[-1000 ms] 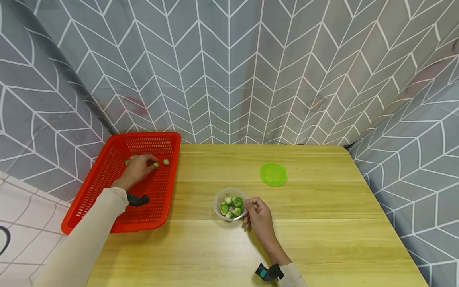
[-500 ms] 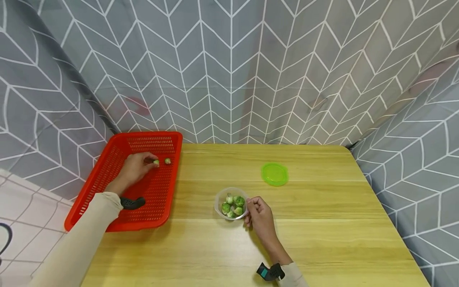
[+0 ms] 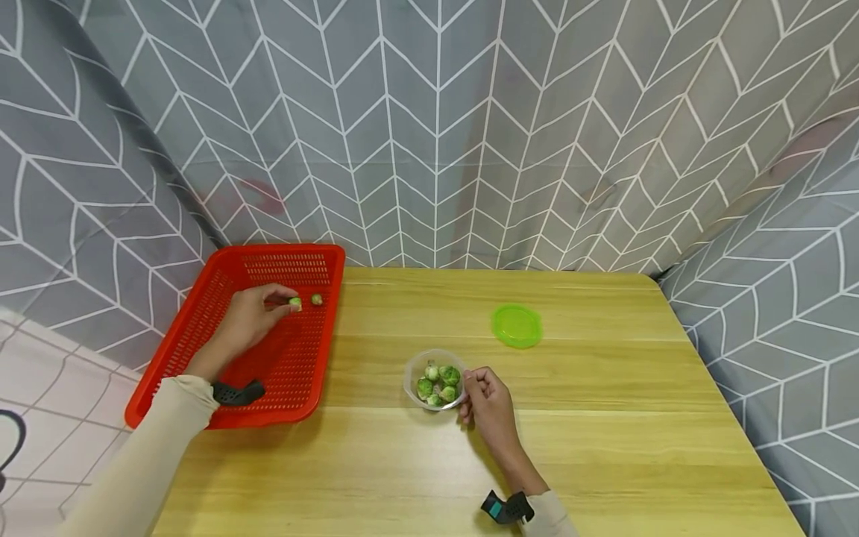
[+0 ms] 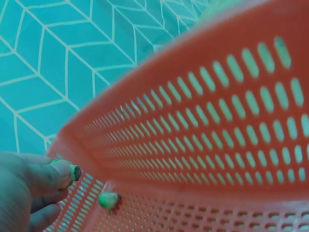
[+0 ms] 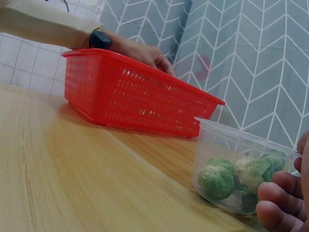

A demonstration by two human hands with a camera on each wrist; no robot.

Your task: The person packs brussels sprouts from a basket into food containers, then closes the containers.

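My left hand [image 3: 251, 317] is over the red plastic basket [image 3: 322, 365] and pinches a Brussels sprout [image 3: 295, 303] between thumb and fingers; its cut stem end shows in the left wrist view. Another Brussels sprout [image 4: 110, 200] lies on the basket floor just beyond that hand. On the table, a clear round plastic container [image 3: 411, 388] holds several green sprouts [image 5: 216, 179]. My right hand [image 3: 491, 406] grips the container's right rim, thumb on top and fingers curled against the outside wall.
A bright green lid [image 3: 517, 326] lies flat on the wooden table [image 3: 617, 403], behind and right of the container. Grey patterned curtains [image 3: 436, 134] hang along the table's back and sides. The basket's slotted walls rise around the left hand.
The left hand has lifted slightly with the pinched sprout, and the wrist has drawn a little left. The right hand stays on the container's rim. The whole head view has shifted slightly.
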